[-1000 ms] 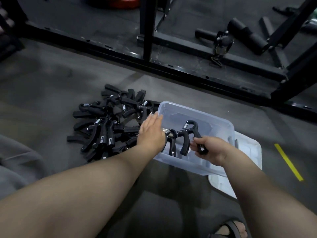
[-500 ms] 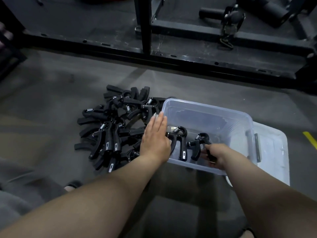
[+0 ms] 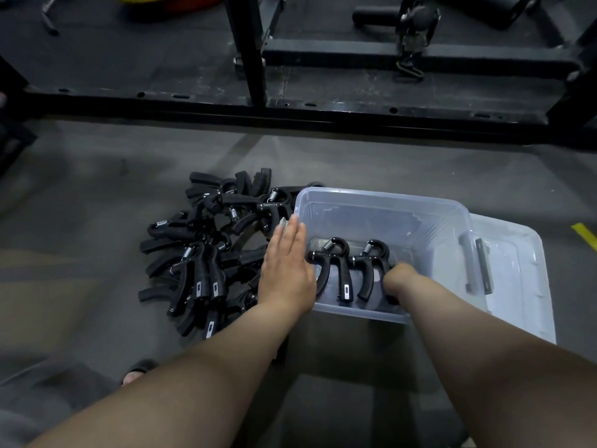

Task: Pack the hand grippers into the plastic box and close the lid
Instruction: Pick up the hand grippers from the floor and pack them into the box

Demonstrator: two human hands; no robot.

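A clear plastic box stands open on the grey floor. Two black hand grippers stand side by side inside it, one at the left and one to its right. My right hand reaches down into the box, curled on the handle of the right one; its fingers are hidden. My left hand lies flat with fingers together against the box's left wall. A pile of black hand grippers lies on the floor left of the box. The clear lid lies under the box's right side.
A black steel rack frame runs across the floor beyond the box, with an upright post. A padded roller attachment lies behind it. My sandalled foot shows at lower left. A yellow floor stripe is at the right edge.
My right hand has lowered the gripper it held from above the box down beside the first one. My left hand stayed on the box's left wall. The view shifted so the box sits further right.
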